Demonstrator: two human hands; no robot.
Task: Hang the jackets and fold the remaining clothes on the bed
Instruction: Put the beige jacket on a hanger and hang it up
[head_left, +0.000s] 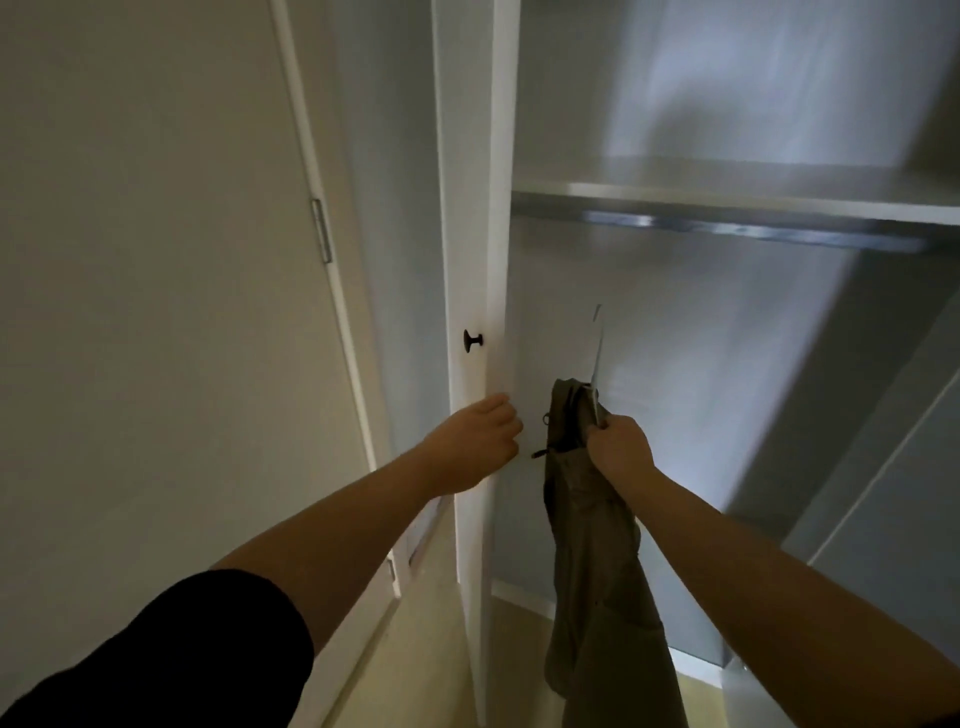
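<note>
An olive-green jacket hangs down from a thin white hanger whose hook points up. My right hand grips the hanger and the jacket's collar together, in front of the open wardrobe. My left hand curls round the edge of the white wardrobe door, just below its small dark knob. Above, a metal hanging rail runs under a white shelf. The bed and other clothes are out of view.
The wardrobe's inside is bare, with a grey back wall. A second door with a metal hinge stands at the left. Pale flooring shows below. Another open wardrobe door angles in at the right.
</note>
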